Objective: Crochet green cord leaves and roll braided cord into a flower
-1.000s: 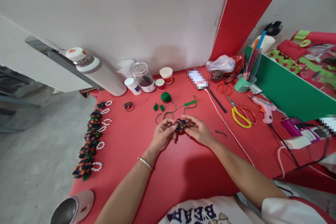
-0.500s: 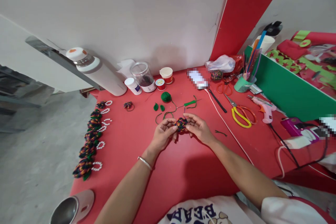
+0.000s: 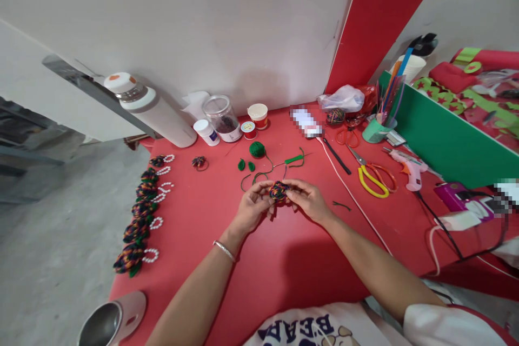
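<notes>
A crocheted flower (image 3: 279, 191) in dark multicoloured yarn is held between both hands above the red table. My left hand (image 3: 254, 205) pinches its left edge, and my right hand (image 3: 307, 200) grips the right edge with thumb and fingers. A dark yarn tail rises from the flower's top. Just beyond lie a green yarn ball (image 3: 257, 149), two small green leaves (image 3: 246, 165), and a crochet hook (image 3: 293, 160) with a green handle and loose green strands about it.
Yarn flowers with white bead loops (image 3: 135, 231) line the left edge, near a metal cup (image 3: 111, 319). Behind stand a tall bottle (image 3: 158, 113), jar (image 3: 222, 119) and paper cup (image 3: 258, 115). Scissors (image 3: 372, 175), a glue gun (image 3: 409, 167) and a white cable (image 3: 357, 200) lie right.
The flower has turned a little between my fingers, so its face now shows rounder toward me. Both hands stay in nearly the same place.
</notes>
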`<state>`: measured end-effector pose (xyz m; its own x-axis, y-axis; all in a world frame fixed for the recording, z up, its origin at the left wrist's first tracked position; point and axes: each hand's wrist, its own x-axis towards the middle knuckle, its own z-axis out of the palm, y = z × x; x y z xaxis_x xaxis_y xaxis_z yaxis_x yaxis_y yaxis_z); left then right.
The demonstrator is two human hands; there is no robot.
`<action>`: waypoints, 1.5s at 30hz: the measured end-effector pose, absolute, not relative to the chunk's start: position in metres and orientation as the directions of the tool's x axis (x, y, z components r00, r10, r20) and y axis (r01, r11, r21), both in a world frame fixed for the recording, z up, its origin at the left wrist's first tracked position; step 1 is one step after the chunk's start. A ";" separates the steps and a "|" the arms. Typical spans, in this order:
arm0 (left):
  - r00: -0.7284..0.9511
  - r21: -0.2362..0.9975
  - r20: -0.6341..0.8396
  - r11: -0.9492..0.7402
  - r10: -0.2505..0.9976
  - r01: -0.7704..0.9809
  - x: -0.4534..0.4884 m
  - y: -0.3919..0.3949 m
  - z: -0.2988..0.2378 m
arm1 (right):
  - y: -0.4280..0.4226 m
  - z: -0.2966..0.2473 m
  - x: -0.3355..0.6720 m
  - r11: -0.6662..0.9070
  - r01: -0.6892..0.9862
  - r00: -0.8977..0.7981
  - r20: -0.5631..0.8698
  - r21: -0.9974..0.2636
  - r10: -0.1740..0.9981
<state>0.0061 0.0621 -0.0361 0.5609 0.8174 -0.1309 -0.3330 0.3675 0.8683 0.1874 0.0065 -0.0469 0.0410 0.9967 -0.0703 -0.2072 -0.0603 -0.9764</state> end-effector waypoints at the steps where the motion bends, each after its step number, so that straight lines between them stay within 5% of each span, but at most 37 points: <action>1: 0.560 0.868 -0.131 0.368 0.818 -0.335 0.006 0.062 -0.036 | 0.006 -0.047 0.187 -0.070 -0.199 0.041 -0.079 -0.978 0.996; 12: 0.498 0.928 -0.152 0.297 0.854 -0.225 0.009 0.058 -0.042 | 0.002 -0.033 0.177 0.101 0.201 0.135 0.130 -0.974 0.982; 45: 0.542 0.916 -0.210 0.358 0.814 -0.182 0.006 0.060 -0.037 | 0.002 -0.041 0.185 0.005 -0.100 -0.041 0.009 -0.995 0.999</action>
<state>0.0061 0.0595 -0.0371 0.5420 0.8136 -0.2103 -0.1825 0.3583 0.9156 0.1848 0.0015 -0.0414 -0.0409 0.9991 0.0087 -0.1000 0.0046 -0.9950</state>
